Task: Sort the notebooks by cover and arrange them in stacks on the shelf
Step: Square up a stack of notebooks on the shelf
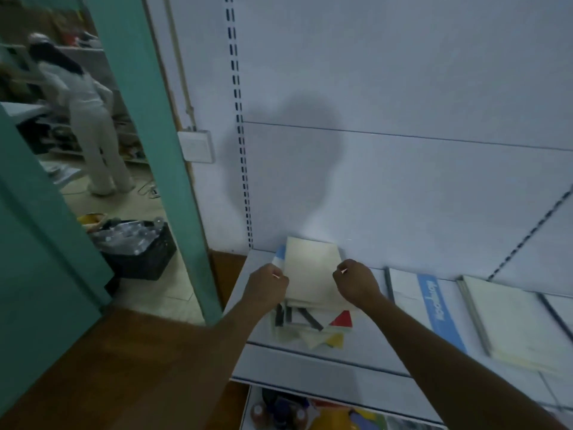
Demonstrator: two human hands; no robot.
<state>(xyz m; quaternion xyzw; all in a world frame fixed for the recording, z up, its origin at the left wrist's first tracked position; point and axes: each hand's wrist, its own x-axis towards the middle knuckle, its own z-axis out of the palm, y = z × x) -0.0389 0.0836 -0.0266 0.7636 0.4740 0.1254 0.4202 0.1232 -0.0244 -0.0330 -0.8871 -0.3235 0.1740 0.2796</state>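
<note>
A cream-covered notebook (311,271) lies on top of an untidy stack at the left end of the white shelf (310,364). My left hand (268,288) grips its left edge and my right hand (356,283) grips its right edge, fingers curled. Beneath it, notebooks with black-striped, red and yellow covers (322,328) stick out toward me, and a blue-edged one (280,254) peeks out at the back left. To the right lie a white notebook with a blue band (429,308) and a stack of cream notebooks (508,324).
The shelf's white back panel (403,166) rises behind the stacks. A lower shelf (310,411) holds colourful items. To the left are a teal door frame (155,119), a black crate of bottles (139,246), a wooden floor and a person in white standing far off.
</note>
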